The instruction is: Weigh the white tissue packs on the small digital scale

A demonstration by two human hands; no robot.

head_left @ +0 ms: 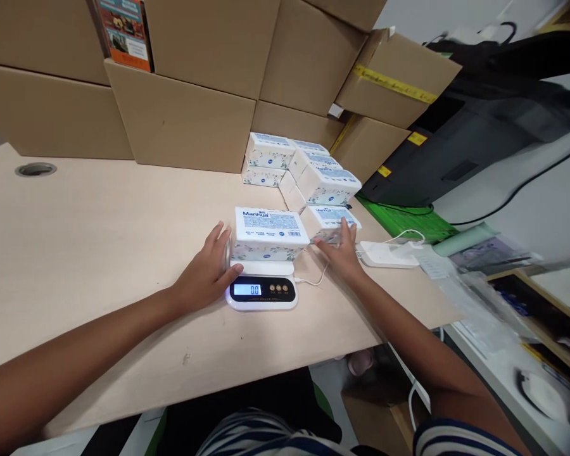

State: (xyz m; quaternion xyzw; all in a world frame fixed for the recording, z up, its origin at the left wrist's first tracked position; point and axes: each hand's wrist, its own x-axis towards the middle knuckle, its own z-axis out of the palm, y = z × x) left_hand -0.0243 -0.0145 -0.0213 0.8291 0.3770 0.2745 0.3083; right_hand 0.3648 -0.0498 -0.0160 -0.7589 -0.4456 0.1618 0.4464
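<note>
A white kitchen scale lies on the desk, its lit display reading 0.0. On its platform sits a pack of tissues with blue lettering. My left hand is beside this pack's left side, fingers stretched out and thumb by the scale's edge. To the right, my right hand has its thumb and fingers about the near end of another tissue pack, gripping it. Behind, several more tissue packs are stacked up against the boxes.
Large cardboard boxes wall off the back of the desk. A white power strip and a green mat lie at the right. A thin white cable runs from the scale. A dark grey machine stands at the far right.
</note>
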